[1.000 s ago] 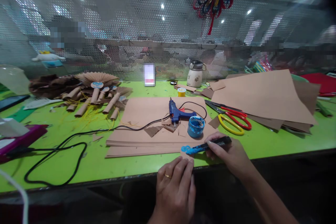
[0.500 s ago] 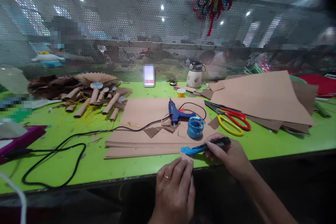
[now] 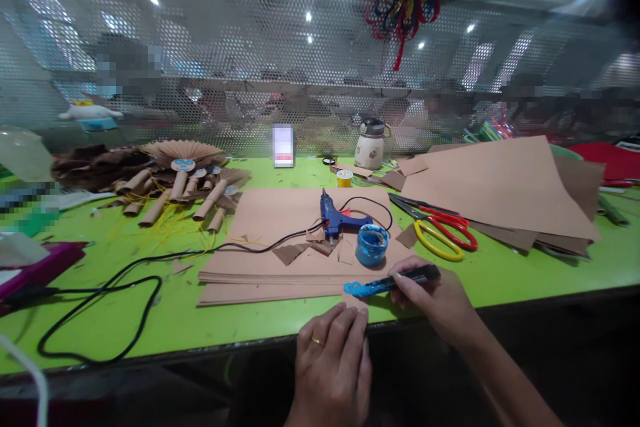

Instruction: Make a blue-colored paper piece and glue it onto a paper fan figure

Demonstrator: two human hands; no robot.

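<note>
My right hand (image 3: 433, 297) grips a black marker pen (image 3: 420, 273) whose front end is coated in blue paint. The painted tip touches a small piece of brown paper (image 3: 354, 299), where a blue shape shows. My left hand (image 3: 333, 363), with a ring on one finger, has its fingers together over the near end of that piece at the table edge; the thumb is mostly hidden. Just beyond the pen stands an open jar of blue paint (image 3: 371, 250). A blue glue gun (image 3: 337, 217) lies behind it on a stack of brown paper sheets (image 3: 260, 270).
Scissors with red and yellow handles (image 3: 440, 237) lie right, before large brown sheets (image 3: 480, 173). Pleated paper fans (image 3: 183, 150) and paper tubes are heaped left. A black cable (image 3: 155, 257) crosses the green table (image 3: 165, 320). A bottle (image 3: 369, 145), phone (image 3: 283, 145) and yellow spool (image 3: 345, 178) stand behind.
The view has shifted very slightly. Both hands keep nearly the same place, and the pen's blue tip stays at the small paper piece.
</note>
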